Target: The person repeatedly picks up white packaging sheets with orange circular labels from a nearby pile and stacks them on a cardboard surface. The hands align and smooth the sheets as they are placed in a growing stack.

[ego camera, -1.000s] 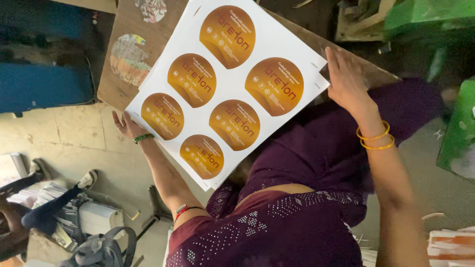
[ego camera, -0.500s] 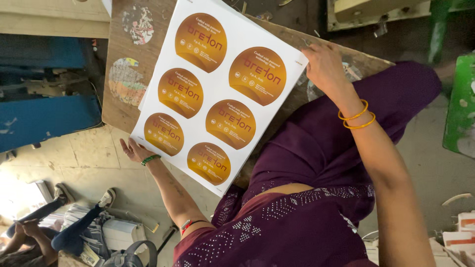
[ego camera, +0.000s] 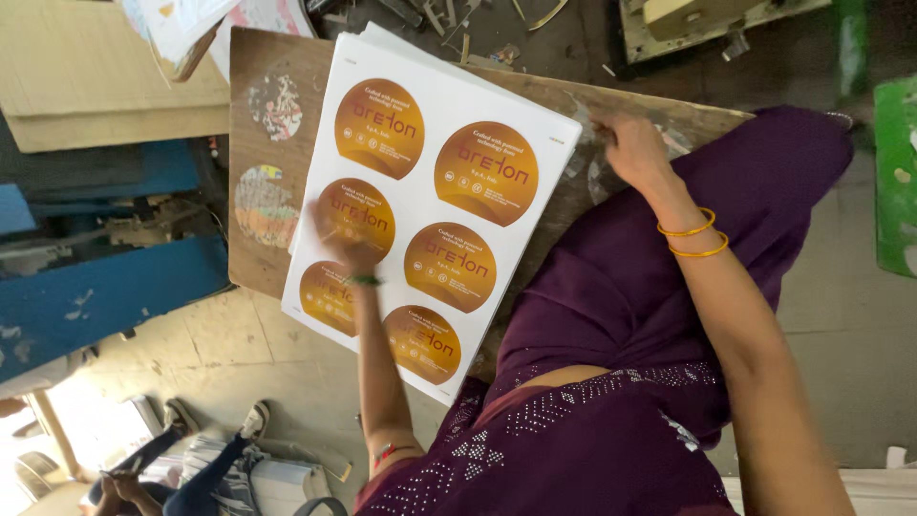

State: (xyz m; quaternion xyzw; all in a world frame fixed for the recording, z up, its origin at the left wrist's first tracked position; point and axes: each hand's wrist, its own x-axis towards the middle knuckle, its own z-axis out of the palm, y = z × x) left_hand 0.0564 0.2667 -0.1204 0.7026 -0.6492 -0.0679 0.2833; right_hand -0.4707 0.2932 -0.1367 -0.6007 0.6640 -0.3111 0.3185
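Note:
A white sheet (ego camera: 535, 143) printed with several round orange-brown labels lies on top of a stack of like sheets on a worn wooden board (ego camera: 256, 248). My left hand (ego camera: 342, 239), blurred, rests flat on the sheet over one of the middle labels, with a green band at the wrist. My right hand (ego camera: 632, 148) lies on the bare board just past the sheet's right edge, fingers loosely apart and holding nothing; two gold bangles (ego camera: 693, 239) sit on that wrist. My lap in purple cloth (ego camera: 659, 315) fills the lower right.
Two round paper scraps (ego camera: 275, 107) stick to the board's left part. Blue metal framing (ego camera: 105, 287) and a plywood panel (ego camera: 105, 86) stand to the left. Metal scraps (ego camera: 449, 19) lie beyond the board. Another person's legs and shoes (ego camera: 215, 440) show at bottom left. A green object (ego camera: 896, 182) is at the right.
The sheet, held at both side edges before, now lies flat on the stack. My left hand moved from its left edge onto its face; my right hand came off its right edge onto the board.

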